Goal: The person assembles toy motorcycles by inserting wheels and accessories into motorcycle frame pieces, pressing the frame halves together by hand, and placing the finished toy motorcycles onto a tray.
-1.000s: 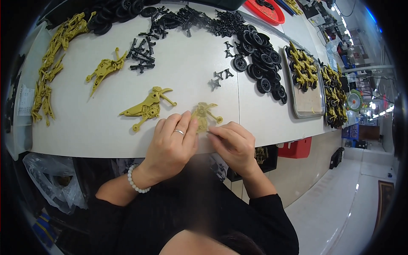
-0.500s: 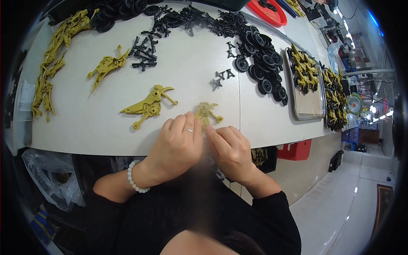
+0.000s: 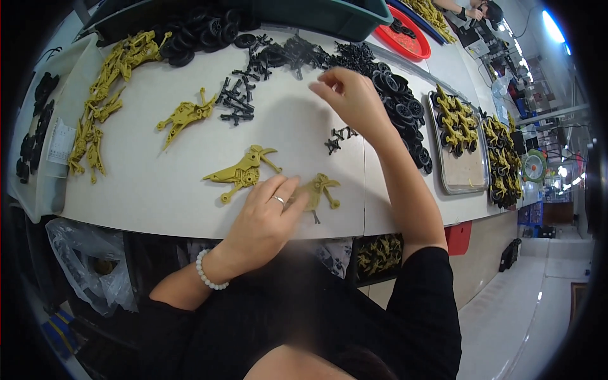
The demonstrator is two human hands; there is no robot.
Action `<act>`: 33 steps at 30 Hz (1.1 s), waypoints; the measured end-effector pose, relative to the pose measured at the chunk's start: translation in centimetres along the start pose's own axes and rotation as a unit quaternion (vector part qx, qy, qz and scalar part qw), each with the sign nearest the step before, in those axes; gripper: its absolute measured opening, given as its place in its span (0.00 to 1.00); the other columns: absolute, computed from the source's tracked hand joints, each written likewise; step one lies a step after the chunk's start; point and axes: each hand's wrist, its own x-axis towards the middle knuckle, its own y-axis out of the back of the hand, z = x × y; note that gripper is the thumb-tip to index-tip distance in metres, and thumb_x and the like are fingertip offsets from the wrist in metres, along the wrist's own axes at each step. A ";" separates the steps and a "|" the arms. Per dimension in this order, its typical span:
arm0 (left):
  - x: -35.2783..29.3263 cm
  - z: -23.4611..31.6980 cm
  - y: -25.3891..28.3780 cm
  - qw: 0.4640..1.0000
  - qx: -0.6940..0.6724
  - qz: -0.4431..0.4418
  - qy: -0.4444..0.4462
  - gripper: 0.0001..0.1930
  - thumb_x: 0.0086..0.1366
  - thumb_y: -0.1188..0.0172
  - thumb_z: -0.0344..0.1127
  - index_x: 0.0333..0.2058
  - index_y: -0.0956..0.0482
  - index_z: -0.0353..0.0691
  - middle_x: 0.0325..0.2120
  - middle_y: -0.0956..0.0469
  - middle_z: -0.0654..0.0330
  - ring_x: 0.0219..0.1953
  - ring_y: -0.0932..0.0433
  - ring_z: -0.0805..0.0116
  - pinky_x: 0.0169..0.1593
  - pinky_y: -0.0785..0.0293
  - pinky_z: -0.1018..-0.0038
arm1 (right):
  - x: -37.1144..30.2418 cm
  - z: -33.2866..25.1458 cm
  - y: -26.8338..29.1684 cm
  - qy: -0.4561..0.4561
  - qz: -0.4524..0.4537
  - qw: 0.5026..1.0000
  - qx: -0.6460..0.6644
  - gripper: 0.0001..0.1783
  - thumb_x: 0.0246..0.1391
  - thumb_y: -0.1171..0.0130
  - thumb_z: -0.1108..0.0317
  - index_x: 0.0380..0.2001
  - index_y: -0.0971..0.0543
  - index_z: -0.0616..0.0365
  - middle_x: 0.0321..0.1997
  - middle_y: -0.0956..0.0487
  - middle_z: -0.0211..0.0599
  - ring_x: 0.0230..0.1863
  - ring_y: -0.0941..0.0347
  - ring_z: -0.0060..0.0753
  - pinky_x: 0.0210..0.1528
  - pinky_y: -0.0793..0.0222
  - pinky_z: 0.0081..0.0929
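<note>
My left hand (image 3: pixel 266 212), with a ring and a beaded bracelet, grips a yellow plastic toy motorcycle body (image 3: pixel 314 190) low over the near table edge. Its fingers hide part of that body, and a small dark piece (image 3: pixel 316 216) pokes out below. My right hand (image 3: pixel 351 95) is raised over the far middle of the table, close to the small black parts (image 3: pixel 301 54). Its fingers are loosely curled, the thumb apart from them, and nothing shows between. Just left of the held piece lies another yellow motorcycle body (image 3: pixel 240 172); a further one (image 3: pixel 187 115) rests farther back.
Black toy wheels (image 3: pixel 405 114) are heaped at right, beside a tray (image 3: pixel 465 180) of yellow-and-black assembled toys. More yellow bodies (image 3: pixel 120 66) pile up at left, near a white bin (image 3: pixel 79 82). A green bin (image 3: pixel 316 19) and a red basin (image 3: pixel 411 41) stand at the back.
My right hand has left the yellow body and moved away and up toward the black parts. The left hand keeps hold of it. The whole view has shifted slightly.
</note>
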 end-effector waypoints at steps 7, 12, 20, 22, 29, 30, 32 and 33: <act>-0.3 -0.2 -0.3 0.999 -0.053 -0.001 0.009 0.18 0.54 0.41 0.23 0.45 0.23 0.31 0.48 0.28 0.48 0.53 0.32 0.50 0.59 0.37 0.56 | 5.0 1.8 -3.3 0.008 -0.007 1.000 -0.027 0.22 0.46 0.34 0.66 0.45 0.24 0.63 0.31 0.20 0.39 0.34 0.25 0.37 0.42 0.30 0.29; -0.4 -0.4 -0.1 0.997 -0.077 -0.007 0.016 0.18 0.54 0.42 0.22 0.46 0.23 0.32 0.48 0.28 0.49 0.53 0.31 0.50 0.60 0.38 0.54 | 1.8 1.3 -0.7 -0.020 -0.017 0.999 0.048 0.17 0.48 0.36 0.69 0.42 0.21 0.64 0.30 0.19 0.35 0.32 0.26 0.26 0.39 0.30 0.23; 0.1 -0.6 0.3 0.996 -0.082 -0.032 0.010 0.20 0.49 0.49 0.19 0.43 0.23 0.30 0.49 0.29 0.48 0.55 0.32 0.50 0.63 0.40 0.52 | -7.4 -0.3 3.4 -0.015 -0.267 0.941 0.207 0.08 0.50 0.36 0.74 0.36 0.18 0.63 0.33 0.21 0.31 0.34 0.28 0.21 0.38 0.33 0.21; 0.1 -0.7 0.3 0.996 -0.087 -0.036 0.011 0.20 0.48 0.48 0.19 0.43 0.23 0.31 0.49 0.29 0.47 0.56 0.33 0.50 0.63 0.40 0.52 | -8.0 -0.8 3.6 -0.028 -0.293 0.930 0.220 0.08 0.49 0.37 0.75 0.35 0.18 0.62 0.32 0.22 0.32 0.34 0.28 0.26 0.37 0.33 0.23; -0.2 -0.3 0.2 0.993 -0.109 -0.033 0.035 0.21 0.48 0.48 0.18 0.44 0.22 0.32 0.50 0.31 0.48 0.58 0.34 0.50 0.64 0.42 0.52 | -8.5 -0.7 3.2 0.001 -0.288 0.942 0.173 0.07 0.49 0.39 0.75 0.34 0.18 0.62 0.31 0.23 0.35 0.33 0.28 0.31 0.37 0.33 0.26; -0.2 -0.3 0.2 0.993 -0.107 -0.032 0.037 0.21 0.48 0.48 0.18 0.44 0.22 0.32 0.50 0.31 0.48 0.58 0.34 0.50 0.64 0.42 0.52 | -8.4 -0.7 3.1 0.002 -0.295 0.941 0.164 0.07 0.49 0.39 0.75 0.34 0.18 0.62 0.31 0.23 0.35 0.33 0.28 0.32 0.37 0.33 0.27; -0.3 -0.3 0.1 0.993 -0.109 -0.029 0.042 0.21 0.48 0.48 0.18 0.44 0.22 0.32 0.50 0.31 0.49 0.58 0.34 0.50 0.64 0.42 0.52 | -8.4 -0.7 3.0 0.002 -0.302 0.941 0.155 0.07 0.49 0.39 0.75 0.34 0.18 0.61 0.31 0.23 0.36 0.33 0.28 0.33 0.37 0.32 0.28; -0.3 -0.4 0.1 0.993 -0.109 -0.030 0.042 0.21 0.48 0.48 0.18 0.44 0.22 0.32 0.50 0.31 0.49 0.58 0.34 0.50 0.64 0.42 0.52 | -8.3 -0.6 2.9 0.025 -0.294 0.945 0.142 0.07 0.49 0.39 0.75 0.33 0.18 0.61 0.31 0.23 0.36 0.33 0.27 0.35 0.36 0.32 0.28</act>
